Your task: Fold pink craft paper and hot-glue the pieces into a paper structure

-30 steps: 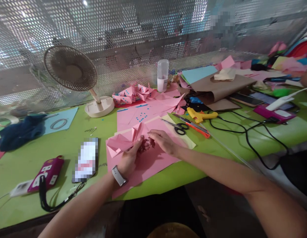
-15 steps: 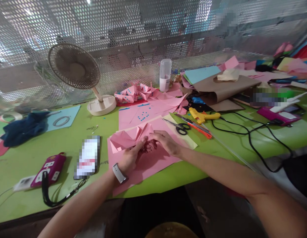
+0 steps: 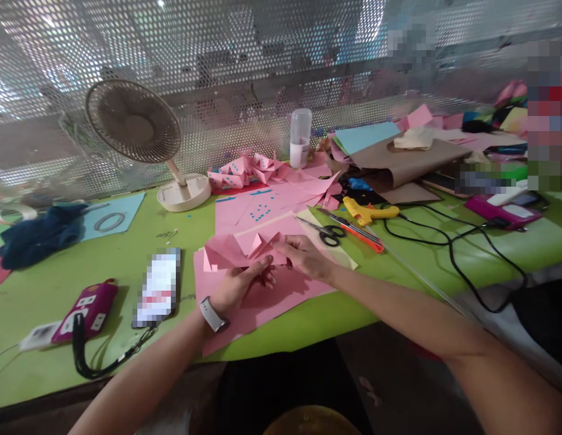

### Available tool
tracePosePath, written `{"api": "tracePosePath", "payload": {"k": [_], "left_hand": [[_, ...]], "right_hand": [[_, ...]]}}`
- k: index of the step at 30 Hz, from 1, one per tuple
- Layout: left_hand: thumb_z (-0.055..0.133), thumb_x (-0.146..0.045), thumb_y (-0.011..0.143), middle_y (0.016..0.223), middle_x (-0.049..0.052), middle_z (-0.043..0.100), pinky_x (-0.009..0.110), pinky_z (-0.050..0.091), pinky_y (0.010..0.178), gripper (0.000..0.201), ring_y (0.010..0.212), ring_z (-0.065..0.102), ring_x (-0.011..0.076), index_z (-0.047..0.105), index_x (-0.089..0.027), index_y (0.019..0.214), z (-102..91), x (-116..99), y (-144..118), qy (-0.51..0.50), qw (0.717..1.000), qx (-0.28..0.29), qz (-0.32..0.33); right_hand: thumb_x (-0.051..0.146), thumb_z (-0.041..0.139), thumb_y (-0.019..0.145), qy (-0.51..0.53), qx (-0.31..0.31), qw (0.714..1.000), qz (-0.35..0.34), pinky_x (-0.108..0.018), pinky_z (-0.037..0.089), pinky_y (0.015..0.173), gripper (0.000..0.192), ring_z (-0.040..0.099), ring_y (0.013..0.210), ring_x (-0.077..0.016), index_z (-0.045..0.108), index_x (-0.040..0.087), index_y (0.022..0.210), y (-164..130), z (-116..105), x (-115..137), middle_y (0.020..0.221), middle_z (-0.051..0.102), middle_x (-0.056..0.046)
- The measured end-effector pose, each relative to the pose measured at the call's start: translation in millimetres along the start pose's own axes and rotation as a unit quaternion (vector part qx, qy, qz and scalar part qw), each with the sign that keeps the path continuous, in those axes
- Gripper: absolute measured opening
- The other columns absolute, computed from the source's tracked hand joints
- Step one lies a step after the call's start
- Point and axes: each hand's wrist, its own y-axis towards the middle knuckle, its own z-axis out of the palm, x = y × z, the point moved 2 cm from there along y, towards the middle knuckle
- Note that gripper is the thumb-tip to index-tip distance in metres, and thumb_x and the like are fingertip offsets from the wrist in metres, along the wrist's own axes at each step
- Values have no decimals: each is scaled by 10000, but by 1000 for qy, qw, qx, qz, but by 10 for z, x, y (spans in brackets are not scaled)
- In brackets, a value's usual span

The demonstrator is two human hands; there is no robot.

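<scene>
Head view: the left hand (image 3: pixel 235 284) and right hand (image 3: pixel 306 257) both pinch a folded pink paper piece (image 3: pixel 242 249), fingers closed on its lower edge, lifted just above a flat pink paper sheet (image 3: pixel 272 299) on the green table (image 3: pixel 104 266). Black-handled scissors (image 3: pixel 324 232) lie just beyond the right hand. A beige desk fan (image 3: pixel 136 130) stands well apart, far left.
</scene>
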Motion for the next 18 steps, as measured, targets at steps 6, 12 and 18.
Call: {"api": "tracePosePath", "payload": {"k": [6,12,18], "left_hand": [[725,-438,795,624,41,654,229,458,569,325,568,587,110,696,-128,705,-114,-56,68,39,997,8,73],[695,-370,830,636,-11,610,219,445,622,254,608,556,95,633,-161,701,-282,-151,142,78,984,16,160],[705,-364,788,712,30,662,266,443,673,234,679,574,141,672,-142,725,-348,-172,148,176,968,144,102]], "right_hand": [[497,642,786,-2,33,999,-4,-244,408,506,405,522,480,-107,600,164,560,-18,-55,28,501,585,-6],[578,525,837,83,66,994,8,-241,423,497,506,520,471,-111,610,160,565,57,-129,-61,507,575,-15],[734,497,789,119,-54,991,38,-223,426,500,545,538,516,-111,545,197,708,206,-232,-115,580,540,26]]}}
